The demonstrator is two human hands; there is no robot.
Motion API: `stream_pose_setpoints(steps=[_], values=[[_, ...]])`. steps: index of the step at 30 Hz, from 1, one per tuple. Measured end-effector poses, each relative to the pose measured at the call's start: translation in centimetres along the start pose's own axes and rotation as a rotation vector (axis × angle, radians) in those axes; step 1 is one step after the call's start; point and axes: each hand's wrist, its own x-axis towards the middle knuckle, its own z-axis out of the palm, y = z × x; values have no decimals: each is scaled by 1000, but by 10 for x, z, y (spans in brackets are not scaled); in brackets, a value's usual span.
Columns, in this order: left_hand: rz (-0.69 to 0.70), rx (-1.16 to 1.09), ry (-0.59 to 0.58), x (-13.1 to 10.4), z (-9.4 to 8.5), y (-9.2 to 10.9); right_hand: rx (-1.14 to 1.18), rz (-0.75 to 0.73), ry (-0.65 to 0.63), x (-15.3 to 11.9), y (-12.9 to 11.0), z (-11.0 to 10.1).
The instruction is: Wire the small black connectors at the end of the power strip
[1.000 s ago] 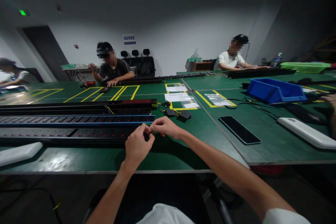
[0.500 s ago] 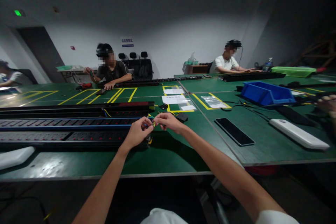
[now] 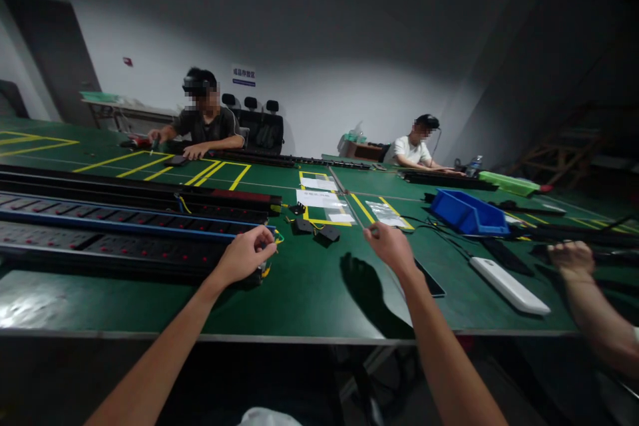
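My left hand (image 3: 246, 254) is closed in a pinch at the end of the long black socket strips, on a thin yellow-green wire (image 3: 279, 237). The nearest black strip (image 3: 164, 249) lies beneath and to the left of that hand, with more loose wire ends (image 3: 265, 271) at its tip. Over the table to the right, my right hand (image 3: 392, 246) has its fingers pressed together; anything inside them is too small to make out. Between the hands, farther back, lie two small black end pieces (image 3: 327, 234) with yellow wires.
A dark phone (image 3: 432, 279) is partly hidden behind my right forearm. Right of it lie a white oblong device (image 3: 509, 285) and a blue bin (image 3: 469, 213). Another person's hand (image 3: 572, 259) rests at the right. Two co-workers sit across the green table (image 3: 319, 306). Papers (image 3: 319, 198) lie mid-table.
My right hand has come away from my left and moved right, over the table. My left hand stays at the strip end by the wire. The view has tilted and shifted right.
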Motion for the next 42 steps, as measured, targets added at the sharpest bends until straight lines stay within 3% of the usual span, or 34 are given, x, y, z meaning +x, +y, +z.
stream_pose_setpoints(steps=[4, 8, 17, 25, 30, 32, 34, 38, 42], values=[[-13, 12, 15, -1, 0, 1, -252, 211, 27, -35, 75, -3], [-14, 10, 10, -1, -1, 2, -259, 268, -49, -54, 111, 6], [-16, 40, 5, -1, -4, 3, -157, 259, -33, -48, 120, 21], [-20, 54, 4, -1, -3, 3, -50, 325, -36, -46, 118, 17], [-3, 69, -6, -1, -3, -1, -230, 299, -19, -54, 82, 0], [3, 65, -6, 0, -2, -2, -197, 193, 37, -53, 55, -8], [-1, 53, -3, 0, -2, -3, -21, 37, 19, -48, 22, -13], [-6, 24, 8, 1, -2, -4, 475, -347, -284, -29, -49, -7], [-6, -22, 11, 1, -1, -5, 698, -497, -460, -7, -107, 16]])
